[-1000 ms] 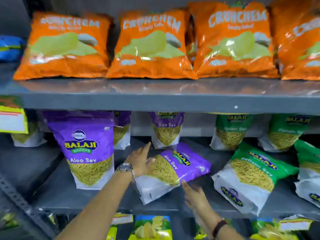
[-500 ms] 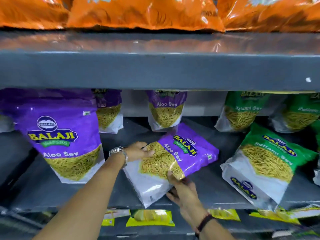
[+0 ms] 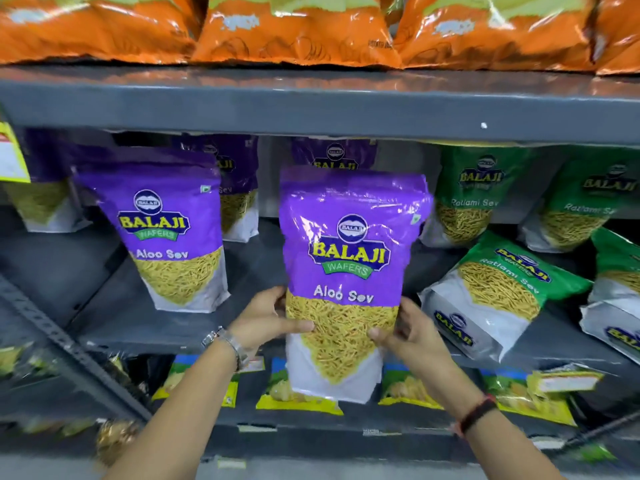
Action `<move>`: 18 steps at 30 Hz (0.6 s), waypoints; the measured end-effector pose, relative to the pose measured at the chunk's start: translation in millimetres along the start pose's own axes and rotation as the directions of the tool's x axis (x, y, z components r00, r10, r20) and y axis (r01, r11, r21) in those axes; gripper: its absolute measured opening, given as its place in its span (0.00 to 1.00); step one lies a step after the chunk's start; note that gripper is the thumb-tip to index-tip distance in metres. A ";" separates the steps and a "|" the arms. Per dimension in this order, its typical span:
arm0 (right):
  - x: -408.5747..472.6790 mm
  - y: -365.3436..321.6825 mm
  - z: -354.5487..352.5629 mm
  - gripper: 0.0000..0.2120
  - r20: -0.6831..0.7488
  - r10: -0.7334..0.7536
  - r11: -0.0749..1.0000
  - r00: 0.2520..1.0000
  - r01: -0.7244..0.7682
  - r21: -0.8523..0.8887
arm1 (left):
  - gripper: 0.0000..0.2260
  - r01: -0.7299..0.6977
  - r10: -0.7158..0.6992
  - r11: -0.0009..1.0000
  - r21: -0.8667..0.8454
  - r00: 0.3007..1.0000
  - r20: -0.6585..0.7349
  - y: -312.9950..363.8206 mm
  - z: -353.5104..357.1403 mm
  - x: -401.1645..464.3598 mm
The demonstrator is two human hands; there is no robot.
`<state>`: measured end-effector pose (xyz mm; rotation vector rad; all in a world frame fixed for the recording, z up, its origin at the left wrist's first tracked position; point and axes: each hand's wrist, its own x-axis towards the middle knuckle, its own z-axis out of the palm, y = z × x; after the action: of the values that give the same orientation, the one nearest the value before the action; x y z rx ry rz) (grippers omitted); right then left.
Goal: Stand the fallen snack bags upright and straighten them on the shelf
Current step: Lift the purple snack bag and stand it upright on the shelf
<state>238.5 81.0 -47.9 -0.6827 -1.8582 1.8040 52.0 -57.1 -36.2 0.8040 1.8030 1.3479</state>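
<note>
- The purple Aloo Sev bag [image 3: 346, 271], which lay tilted on its back on the middle shelf [image 3: 114, 327] half a second ago, is now lifted upright, label facing out, its bottom edge hanging in front of and below the shelf's front lip.
- The left hand [image 3: 266, 320] clasps the bag's left edge, thumb across the front over the yellow sev window; a metal watch [image 3: 225, 342] sits on that wrist.
- The right hand [image 3: 405, 337] clasps the bag's right edge, thumb on the front; a dark band [image 3: 478, 415] circles that wrist.
- Left of the held bag, a second purple bag [image 3: 169, 230] stands upright on the shelf.
- Right of the held bag, a green Ratlami Sev bag [image 3: 495, 292] lies fallen, leaning back.
- Behind the held bag, more purple and green bags stand at the shelf's rear.
- Above it, orange bags [image 3: 294, 29] line the upper shelf.
</note>
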 end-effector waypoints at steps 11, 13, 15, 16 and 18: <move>39.1 -23.3 -0.3 0.21 0.027 -0.108 0.983 0.994 0.111 -0.145 | 0.18 -0.162 0.195 0.975 0.152 0.951 -0.240 26.4 5.4 10.7; 62.6 -23.6 5.9 0.23 0.012 -0.127 0.976 0.992 0.127 -0.176 | 0.22 -0.158 0.212 0.970 0.184 0.922 -0.325 28.6 -1.8 29.8; 87.8 -19.0 12.3 0.25 -0.006 -0.124 0.974 0.992 0.120 -0.192 | 0.23 -0.150 0.212 0.971 0.188 0.903 -0.374 28.3 -9.4 50.8; 99.7 -13.9 15.6 0.25 -0.014 -0.123 0.972 0.992 0.118 -0.201 | 0.23 -0.137 0.205 0.971 0.197 0.901 -0.383 26.4 -12.1 60.1; 119.5 1.4 21.7 0.24 -0.015 -0.111 0.972 0.994 0.105 -0.210 | 0.24 -0.080 0.165 0.973 0.216 0.898 -0.409 17.9 -17.1 76.1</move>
<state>132.5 140.3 -51.9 -0.6611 -2.0451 1.5386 -2.2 1.5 -30.0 0.7784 2.2864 1.5349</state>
